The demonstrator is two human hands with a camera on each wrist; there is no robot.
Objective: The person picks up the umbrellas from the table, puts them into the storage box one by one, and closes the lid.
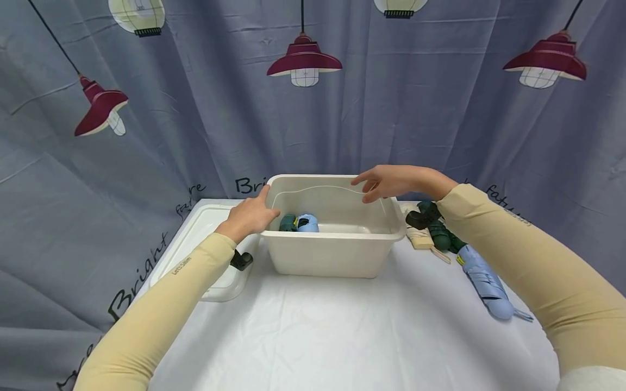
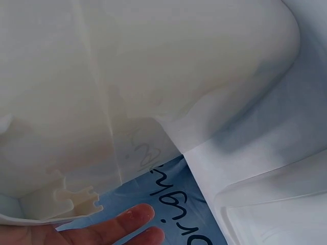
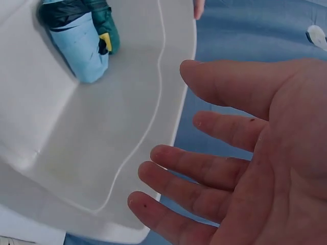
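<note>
A white plastic bin (image 1: 325, 254) stands on the table with a folded light blue umbrella (image 1: 307, 222) and a folded dark green umbrella (image 1: 287, 222) inside, at its left end. Against the bin's left rim is my left hand (image 1: 248, 217), its fingers extended along the outside in the left wrist view. My right hand (image 1: 388, 182) hovers over the back right part of the bin, holding nothing. In the right wrist view its fingers (image 3: 196, 171) are spread and loosely bent, and the two umbrellas show at the bin's far end.
Right of the bin lie another folded light blue umbrella (image 1: 486, 282), a dark green one (image 1: 440, 236) and a beige one (image 1: 419, 238). A white lid (image 1: 220, 290) lies left of the bin, partly under my left arm. A grey-blue curtain (image 1: 391, 125) hangs behind the table.
</note>
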